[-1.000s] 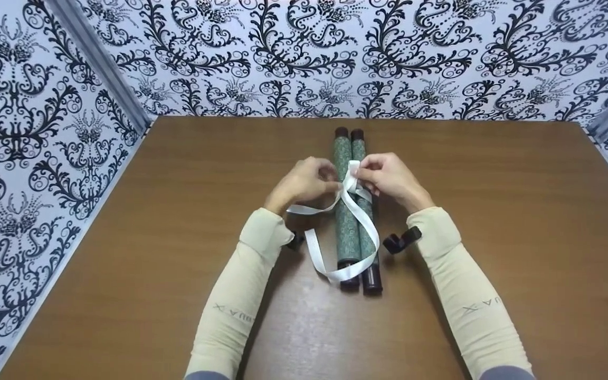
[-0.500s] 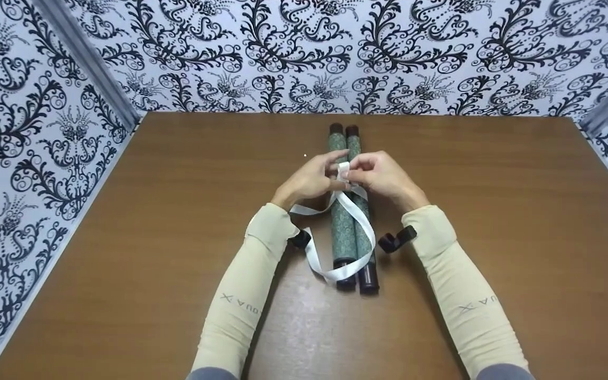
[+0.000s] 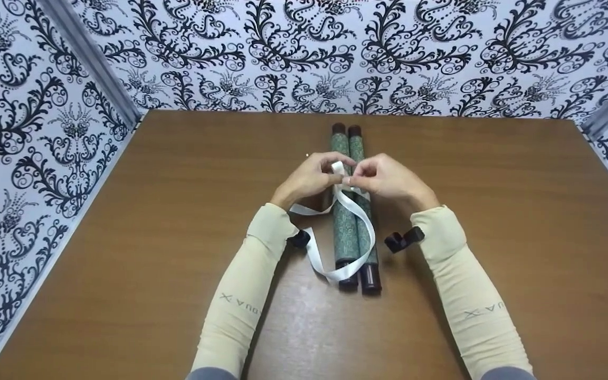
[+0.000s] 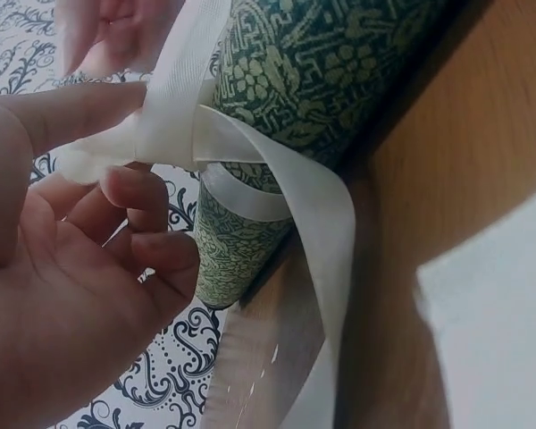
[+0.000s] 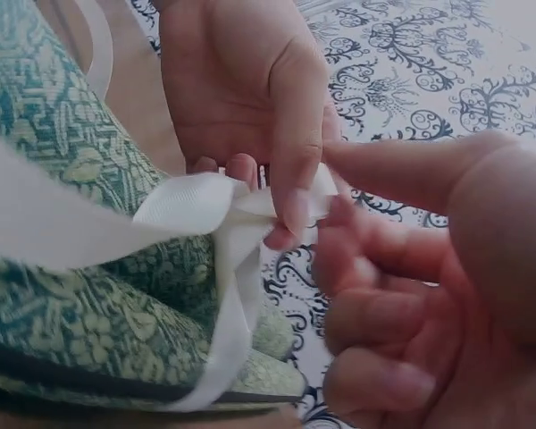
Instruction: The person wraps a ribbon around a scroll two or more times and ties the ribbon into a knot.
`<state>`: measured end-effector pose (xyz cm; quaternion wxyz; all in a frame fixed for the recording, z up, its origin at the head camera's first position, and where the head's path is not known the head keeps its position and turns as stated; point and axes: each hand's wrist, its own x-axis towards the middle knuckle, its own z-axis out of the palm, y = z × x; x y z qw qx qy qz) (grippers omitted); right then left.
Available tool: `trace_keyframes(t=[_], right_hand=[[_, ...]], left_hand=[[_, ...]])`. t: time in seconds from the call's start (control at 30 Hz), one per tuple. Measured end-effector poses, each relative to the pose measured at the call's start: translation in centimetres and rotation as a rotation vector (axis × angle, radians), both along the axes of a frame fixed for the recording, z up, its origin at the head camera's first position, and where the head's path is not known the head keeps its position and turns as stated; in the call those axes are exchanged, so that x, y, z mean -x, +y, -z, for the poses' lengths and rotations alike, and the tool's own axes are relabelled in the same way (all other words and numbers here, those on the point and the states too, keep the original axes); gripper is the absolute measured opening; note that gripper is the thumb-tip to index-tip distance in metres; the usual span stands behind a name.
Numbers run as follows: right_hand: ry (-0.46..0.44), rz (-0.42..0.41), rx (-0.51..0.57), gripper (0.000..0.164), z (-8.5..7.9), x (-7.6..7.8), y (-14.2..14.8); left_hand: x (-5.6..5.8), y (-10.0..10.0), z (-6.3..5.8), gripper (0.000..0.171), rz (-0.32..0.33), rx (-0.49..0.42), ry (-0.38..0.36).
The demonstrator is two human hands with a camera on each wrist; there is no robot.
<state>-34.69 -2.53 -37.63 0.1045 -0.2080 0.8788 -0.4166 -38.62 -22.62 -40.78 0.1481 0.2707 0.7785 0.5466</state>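
A double-rolled scroll in green patterned brocade [image 3: 345, 232], with dark brown end knobs, lies lengthwise on the table. A white ribbon [image 3: 361, 215] passes round its middle and crosses on top. My left hand [image 3: 310, 177] is over the left roll and pinches the ribbon at the crossing, its thumb pressed on it in the right wrist view. From the other side my right hand [image 3: 392, 180] pinches the ribbon between thumb and curled fingers [image 5: 375, 313], close to the left fingertips. A short ribbon loop stands up beside the left hand. The fingers partly hide the crossing.
One long ribbon tail curves over the scroll's near end onto the brown wooden table [image 3: 177, 253]; a shorter tail lies under the left wrist. Black wrist camera mounts [image 3: 404, 240] sit close to the scroll. Patterned black-and-white panels [image 3: 304, 63] stand behind and at the sides.
The right hand has drawn the upright ribbon loop leftward, then come down to the crossing. My left hand has moved right, and its fingers now reach round the loop.
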Motion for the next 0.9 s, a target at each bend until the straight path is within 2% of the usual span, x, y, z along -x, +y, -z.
trace_keyframes(t=[0.13, 0.23, 0.37, 0.5, 0.67, 0.77, 0.9], right_hand=[[0.027, -0.095, -0.140, 0.025, 0.1, -0.2, -0.2], [0.050, -0.142, -0.192, 0.020, 0.4, -0.1, -0.4], [0.096, -0.166, -0.223, 0.013, 0.5, -0.1, -0.5], [0.106, -0.158, -0.217, 0.009, 0.5, -0.1, -0.5], [0.104, -0.133, -0.199, 0.007, 0.4, 0.0, -0.2], [0.103, -0.109, -0.192, 0.008, 0.5, 0.0, -0.1], [0.099, -0.058, -0.180, 0.007, 0.5, 0.1, 0.0]], left_hand=[[0.0, 0.1, 0.1, 0.033, -0.010, -0.024, 0.012], [0.0, 0.3, 0.2, 0.033, -0.008, -0.032, 0.031], [-0.2, 0.6, 0.2, 0.030, -0.018, -0.014, 0.074], [-0.3, 0.8, 0.2, 0.029, -0.030, 0.020, 0.117], [-0.4, 1.1, 0.1, 0.039, -0.073, 0.085, 0.195], [-0.4, 1.1, 0.1, 0.044, -0.085, 0.087, 0.214], [-0.4, 1.1, 0.1, 0.040, -0.059, 0.069, 0.228]])
